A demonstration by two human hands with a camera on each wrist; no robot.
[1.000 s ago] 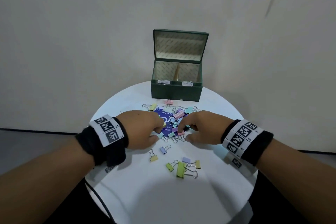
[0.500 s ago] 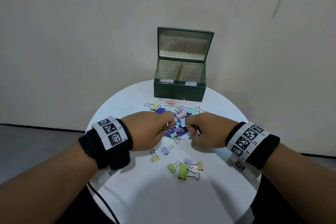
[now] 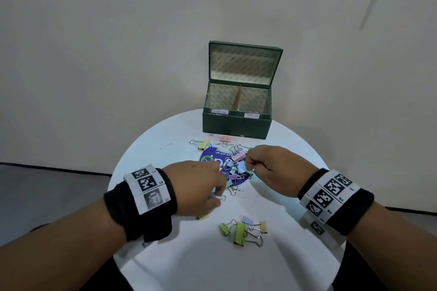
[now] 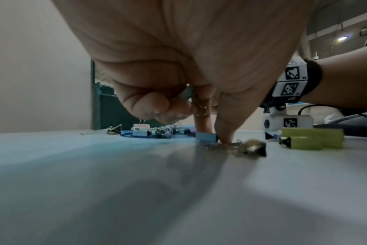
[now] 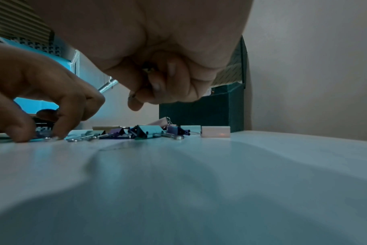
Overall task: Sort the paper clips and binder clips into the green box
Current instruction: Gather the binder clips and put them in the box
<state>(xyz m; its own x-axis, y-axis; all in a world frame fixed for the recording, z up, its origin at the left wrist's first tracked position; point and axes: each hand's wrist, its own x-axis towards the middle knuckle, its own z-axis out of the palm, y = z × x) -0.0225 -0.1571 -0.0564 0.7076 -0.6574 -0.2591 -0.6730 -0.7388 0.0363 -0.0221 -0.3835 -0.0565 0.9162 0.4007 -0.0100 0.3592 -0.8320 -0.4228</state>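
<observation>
The green box (image 3: 236, 125) stands open at the back of the round white table (image 3: 189, 267), with a divider and two labelled compartments. Coloured binder clips and paper clips (image 3: 236, 168) lie heaped in front of it. My left hand (image 3: 216, 196) reaches down at the pile's near edge. In the left wrist view its thumb and forefinger pinch a blue binder clip (image 4: 205, 136) on the table, while its curled fingers hold another blue clip (image 4: 186, 94). My right hand (image 3: 251, 165) hovers over the pile's right side as a fist around a small clip (image 5: 148, 70).
Green and yellow binder clips (image 3: 241, 231) lie nearer me. One yellow clip (image 3: 204, 217) shows under my left hand. A pink clip (image 3: 224, 138) and a yellow one (image 3: 203, 144) lie just before the box. A wall stands close behind the table.
My right hand has curled into a fist and lifted off the pile. My left hand's fingers have moved toward me, down onto a clip at the pile's near edge.
</observation>
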